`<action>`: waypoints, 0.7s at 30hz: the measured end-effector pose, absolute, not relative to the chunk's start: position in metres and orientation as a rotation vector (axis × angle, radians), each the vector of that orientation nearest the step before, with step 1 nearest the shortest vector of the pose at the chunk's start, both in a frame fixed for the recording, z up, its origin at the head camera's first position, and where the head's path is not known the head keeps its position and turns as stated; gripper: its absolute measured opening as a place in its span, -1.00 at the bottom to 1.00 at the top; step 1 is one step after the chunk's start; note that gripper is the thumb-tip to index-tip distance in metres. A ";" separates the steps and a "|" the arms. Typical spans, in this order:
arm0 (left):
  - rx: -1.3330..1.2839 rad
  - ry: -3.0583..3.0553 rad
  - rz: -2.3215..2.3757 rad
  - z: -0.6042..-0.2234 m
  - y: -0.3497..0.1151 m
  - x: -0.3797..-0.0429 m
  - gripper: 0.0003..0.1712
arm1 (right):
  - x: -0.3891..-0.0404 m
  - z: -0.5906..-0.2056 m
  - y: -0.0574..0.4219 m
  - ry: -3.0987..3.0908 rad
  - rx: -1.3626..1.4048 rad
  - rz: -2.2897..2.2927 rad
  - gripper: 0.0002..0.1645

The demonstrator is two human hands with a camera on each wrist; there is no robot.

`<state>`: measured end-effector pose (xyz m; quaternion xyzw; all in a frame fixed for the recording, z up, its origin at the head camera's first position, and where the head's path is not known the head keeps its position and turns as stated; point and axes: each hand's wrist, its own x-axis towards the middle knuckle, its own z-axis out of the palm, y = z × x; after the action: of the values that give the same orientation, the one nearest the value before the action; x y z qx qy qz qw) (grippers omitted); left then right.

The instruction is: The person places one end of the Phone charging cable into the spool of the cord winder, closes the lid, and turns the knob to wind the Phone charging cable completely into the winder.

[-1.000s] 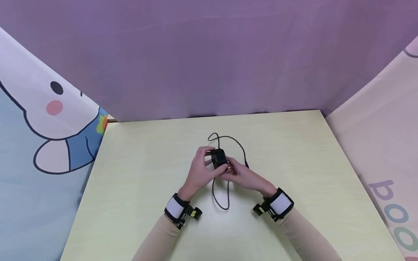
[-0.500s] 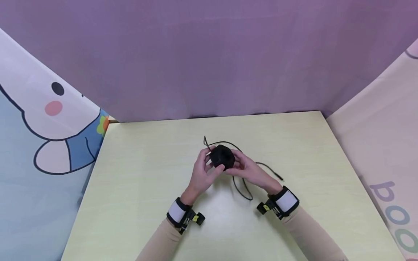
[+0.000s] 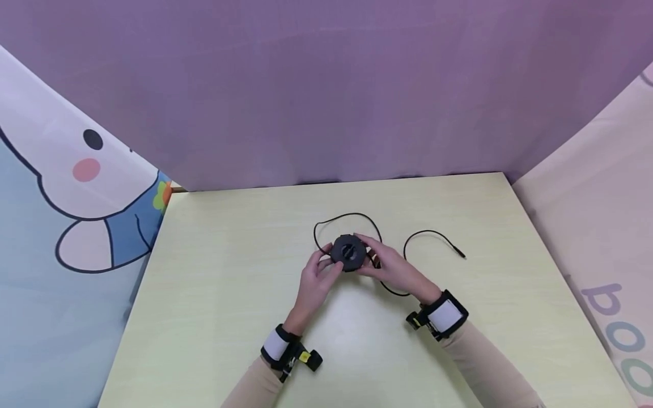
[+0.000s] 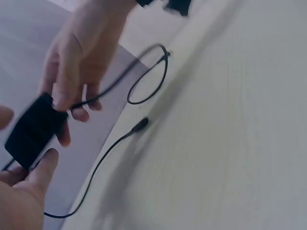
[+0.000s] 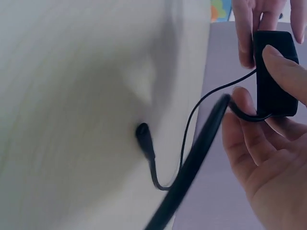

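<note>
Both hands hold a small black eight-sided device (image 3: 349, 253) above the table, its face with a round recessed centre turned upward. My left hand (image 3: 314, 283) grips its left side, the thumb at the near edge. Fingers and thumb of my right hand (image 3: 393, 269) hold the opposite side. From the side the device (image 5: 276, 76) looks like a thick flat block, and the right thumb lies across it. A thin black cable (image 3: 347, 215) leaves the device and loops behind it. Another stretch passes by the right hand and ends in a slim plug (image 3: 461, 254).
A pale wooden table (image 3: 219, 255) spreads under the hands. A purple cloth (image 3: 326, 96) rises behind its far edge, with printed cloth panels on the left (image 3: 30, 317) and right (image 3: 586, 215). One black cable connector (image 4: 140, 125) is near the tabletop in the left wrist view.
The device has been turned, so its round-centred face now looks up. The right hand has moved slightly right, and the cable's plug end has swung out to the right.
</note>
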<state>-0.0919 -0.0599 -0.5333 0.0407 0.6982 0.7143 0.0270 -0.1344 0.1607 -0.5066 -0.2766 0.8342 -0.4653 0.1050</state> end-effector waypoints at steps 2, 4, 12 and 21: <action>0.023 2.138 2.190 -0.534 -0.060 -0.089 -0.36 | -0.133 -0.509 0.159 2.497 -0.844 -1.322 -0.03; -0.043 2.134 2.174 -0.536 -0.061 -0.086 -0.36 | -0.132 -0.511 0.157 2.517 -0.865 -1.289 -0.02; -0.254 2.197 2.153 -0.545 -0.060 -0.080 -0.17 | -0.128 -0.524 0.150 2.554 -0.880 -1.204 -0.05; -0.350 2.326 2.238 -0.547 -0.059 -0.075 -0.20 | -0.122 -0.538 0.148 2.577 -0.858 -1.119 -0.12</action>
<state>-0.0748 -0.0594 -0.5466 -0.1075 0.7153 0.6885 -0.0524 -0.1219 0.1476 -0.5379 -0.2907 0.8726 -0.3790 0.1019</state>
